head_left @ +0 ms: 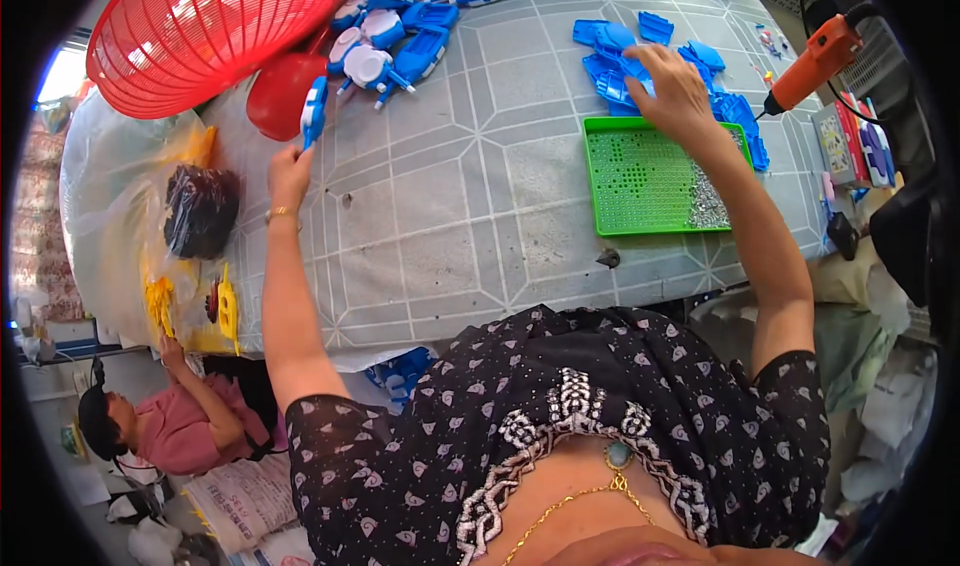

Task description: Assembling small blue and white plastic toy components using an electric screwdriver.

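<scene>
My left hand (pixel 290 178) is closed on the end of a blue-and-white plastic toy part (pixel 314 112), held up near the red basin. My right hand (pixel 672 94) is at the far right, its fingers apart over a pile of loose blue plastic pieces (pixel 605 66). Whether its fingertips touch a piece I cannot tell. Below that hand lies a green tray (pixel 640 228) with a grid of small holes and many small metal screws (pixel 708 198), heaped mostly at its right side; my right forearm crosses the tray's right edge.
A heap of blue-and-white assembled parts (pixel 400 36) lies at the back, beside a red plastic basket (pixel 215 31) and red basin (pixel 285 96). An orange electric screwdriver (pixel 815 66) hangs at right. At left, a co-worker (pixel 190 416) handles yellow parts (pixel 160 301) near a black bag (pixel 200 211).
</scene>
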Demonstrator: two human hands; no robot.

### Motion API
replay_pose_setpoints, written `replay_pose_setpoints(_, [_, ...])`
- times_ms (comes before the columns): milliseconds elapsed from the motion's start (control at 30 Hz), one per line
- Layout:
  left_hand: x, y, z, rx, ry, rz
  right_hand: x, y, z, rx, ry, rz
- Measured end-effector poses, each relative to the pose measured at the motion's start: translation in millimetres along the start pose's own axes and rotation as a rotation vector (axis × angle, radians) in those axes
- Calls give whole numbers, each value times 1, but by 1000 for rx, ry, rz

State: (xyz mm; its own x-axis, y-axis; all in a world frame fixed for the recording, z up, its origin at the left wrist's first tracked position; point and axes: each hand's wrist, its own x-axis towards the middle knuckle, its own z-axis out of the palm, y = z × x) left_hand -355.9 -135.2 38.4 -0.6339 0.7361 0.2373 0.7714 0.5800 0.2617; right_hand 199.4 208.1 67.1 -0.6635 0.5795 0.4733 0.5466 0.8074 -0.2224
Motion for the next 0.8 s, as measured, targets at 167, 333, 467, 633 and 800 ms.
replay_pose_setpoints(167, [-106, 82, -65, -839, -395, -390, 68, 37, 61, -259, -182, 330])
replay_pose_setpoints(333, [-184, 148, -65, -967, -821, -327, 107, 68, 98, -223, -365, 273])
replay_pose_setpoints(467, [-192, 174, -42, -901, -879, -227, 111, 58, 95, -135, -289, 139])
replay_pose_setpoints(633, [-168, 226, -27, -516, -114, 274, 83, 30, 65, 262, -133, 168])
replay_pose_setpoints(800, [-134, 286, -15, -1452, -589, -149, 30, -86, 31, 1350, -216, 144])
